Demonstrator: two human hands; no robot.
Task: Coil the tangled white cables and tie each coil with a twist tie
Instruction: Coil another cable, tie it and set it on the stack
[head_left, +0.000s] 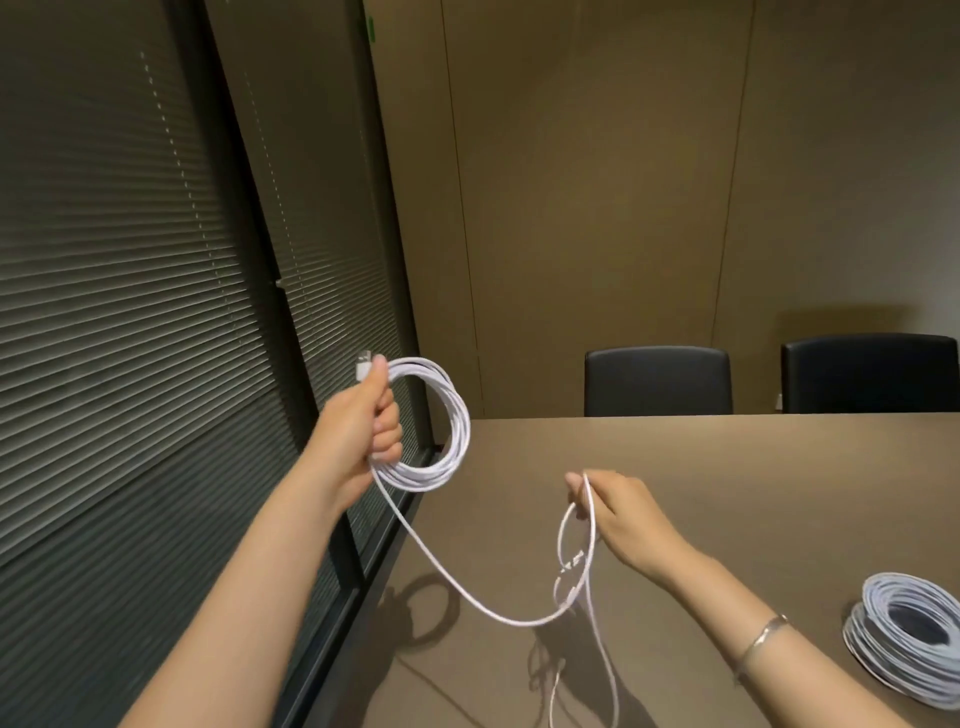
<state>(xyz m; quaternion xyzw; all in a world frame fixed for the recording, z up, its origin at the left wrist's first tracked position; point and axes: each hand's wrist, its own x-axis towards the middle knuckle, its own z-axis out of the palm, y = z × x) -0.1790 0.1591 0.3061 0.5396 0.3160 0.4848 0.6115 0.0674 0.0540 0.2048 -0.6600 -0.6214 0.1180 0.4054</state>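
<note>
The left hand (363, 426) is held up above the edge of the brown worktop (727, 467). Its grip is closed tight around a round coil of thin white cable (447, 426), with the plug end poking out by the thumb. A loose length of white cable (467, 597) sags down from the coil and goes across to the right hand (613, 514), which pinches it between thumb and fingers. More of it hangs down toward the worktop, so this coil is not finished, and I see no twist tie on it. Two finished-looking white coils (904, 644) lie stacked on the worktop, well apart, at the right.
</note>
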